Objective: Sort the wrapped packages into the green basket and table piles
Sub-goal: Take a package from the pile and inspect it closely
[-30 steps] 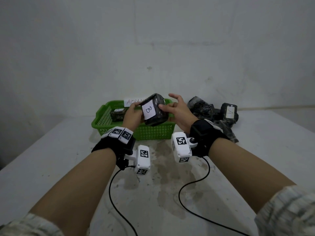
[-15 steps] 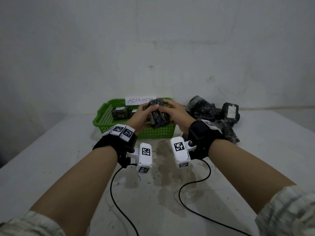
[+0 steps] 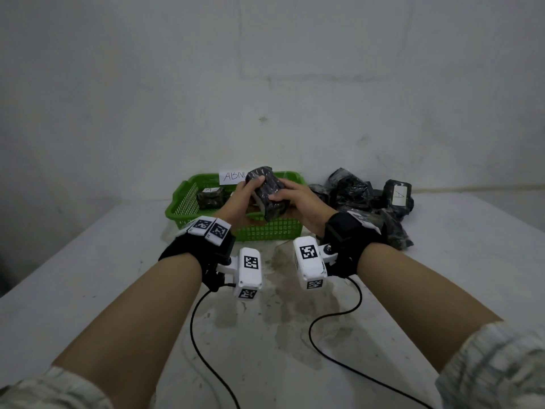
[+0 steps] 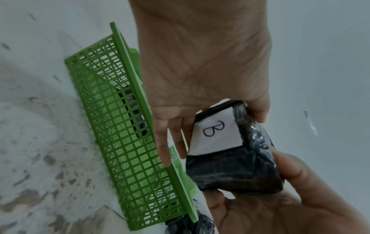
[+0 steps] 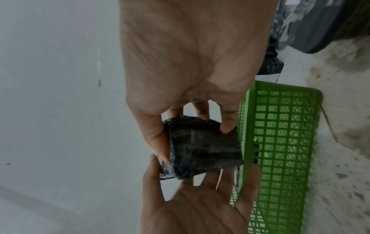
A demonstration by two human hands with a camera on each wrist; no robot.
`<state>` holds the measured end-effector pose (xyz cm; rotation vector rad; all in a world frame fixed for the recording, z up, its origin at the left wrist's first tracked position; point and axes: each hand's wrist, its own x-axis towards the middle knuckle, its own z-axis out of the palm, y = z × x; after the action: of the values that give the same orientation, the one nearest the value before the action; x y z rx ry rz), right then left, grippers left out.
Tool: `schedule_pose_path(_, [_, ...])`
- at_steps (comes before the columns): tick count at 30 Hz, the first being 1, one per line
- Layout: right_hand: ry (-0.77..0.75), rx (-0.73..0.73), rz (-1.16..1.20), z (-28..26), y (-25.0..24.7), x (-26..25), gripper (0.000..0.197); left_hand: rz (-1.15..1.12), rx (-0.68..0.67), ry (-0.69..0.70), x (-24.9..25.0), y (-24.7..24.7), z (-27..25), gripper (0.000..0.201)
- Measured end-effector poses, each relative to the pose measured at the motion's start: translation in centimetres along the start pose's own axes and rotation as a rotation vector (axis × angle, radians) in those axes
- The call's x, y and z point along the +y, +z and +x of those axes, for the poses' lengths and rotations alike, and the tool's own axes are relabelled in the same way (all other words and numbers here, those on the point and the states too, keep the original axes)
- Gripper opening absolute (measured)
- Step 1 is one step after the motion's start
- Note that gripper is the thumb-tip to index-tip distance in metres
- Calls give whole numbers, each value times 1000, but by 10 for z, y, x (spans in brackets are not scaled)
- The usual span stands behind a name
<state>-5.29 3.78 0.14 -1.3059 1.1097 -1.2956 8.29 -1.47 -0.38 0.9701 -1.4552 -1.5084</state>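
A black plastic-wrapped package [image 3: 267, 192] is held in both hands just above the green basket [image 3: 267, 231]. My left hand [image 3: 247, 193] grips its left side, and my right hand [image 3: 290, 196] pinches its right side between thumb and fingers. In the left wrist view the package [image 4: 230, 167] shows a white label with the letter B [image 4: 215, 134], turned toward the left palm. The right wrist view shows the package's [image 5: 204, 148] plain black side beside the basket wall [image 5: 280, 142]. One wrapped package [image 3: 211, 198] lies inside the basket.
A pile of black wrapped packages [image 3: 358, 193] lies on the white table [image 3: 88, 276] right of the basket; one [image 3: 398, 193] carries an A label. A handwritten paper sign [image 3: 232, 176] stands at the basket's back rim. Two black cables [image 3: 330, 320] trail from the wrists.
The package has been turned over between the hands: its B label faced the head camera a second ago and now faces away. Both hands stayed above the basket.
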Motion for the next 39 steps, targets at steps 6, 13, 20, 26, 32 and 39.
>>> schedule_pose_path(6, [18, -25, -28, -4, 3, 2, 37, 31, -27, -10, -2, -6, -10, 46])
schedule_pose_path(13, [65, -33, 102, -7, 9, 9, 42, 94, -23, 140, 6, -10, -17, 45])
schedule_pose_path(20, [50, 3, 40, -5, 5, 6, 22, 66, -103, 151, 8, -15, -20, 64])
schedule_pose_path(26, [100, 153, 12, 1, 15, 4, 28, 51, -131, 85, 6, -14, -24, 43])
schedule_pose_path(32, [373, -27, 50, 2, 24, 5, 42, 110, -57, -6, -4, -46, -26, 37])
schedule_pose_path(39, [608, 50, 169, -1, 33, 20, 65, 137, 2, -284, -35, -82, -48, 23])
